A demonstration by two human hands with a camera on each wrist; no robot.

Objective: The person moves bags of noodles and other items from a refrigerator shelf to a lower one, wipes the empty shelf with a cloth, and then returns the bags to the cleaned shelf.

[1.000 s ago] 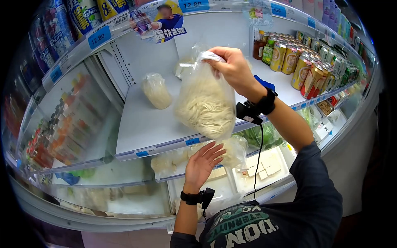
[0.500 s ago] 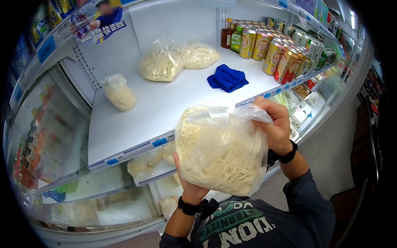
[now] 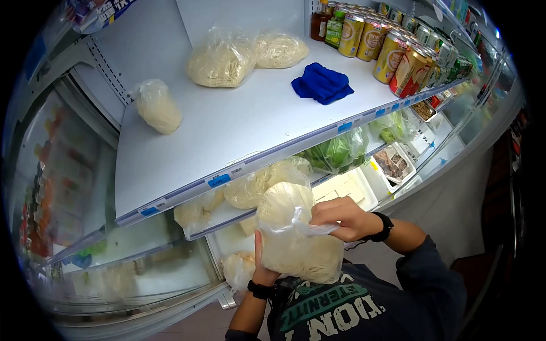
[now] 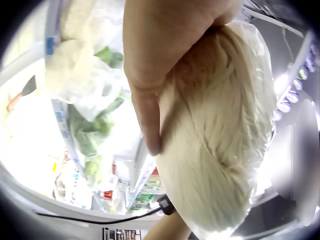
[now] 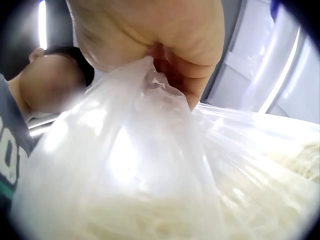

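A clear plastic bag of pale noodles (image 3: 301, 254) is held in front of the person's chest, below the shelf edge. The left hand (image 3: 263, 266) holds its left side from below, thumb up along it; the other fingers are hidden behind the bag. In the left wrist view that hand (image 4: 165, 45) lies against the noodle-filled bag (image 4: 215, 145). The right hand (image 3: 346, 220) pinches the gathered plastic at the bag's upper right. In the right wrist view, the bunched film (image 5: 145, 110) goes up into the curled fingers of the right hand (image 5: 155, 30).
On the white shelf (image 3: 227, 125) stand a small noodle bag (image 3: 159, 108), two larger ones (image 3: 222, 59) (image 3: 280, 50), a blue cloth (image 3: 323, 83) and several cans (image 3: 392, 57). Bagged greens (image 3: 338, 152) and more noodle bags (image 3: 247, 190) lie on the tier below.
The held bag has come down off the shelf front and closer to the chest, turning on the way. The left hand, free a second ago, has taken hold of it; the view has shifted too.
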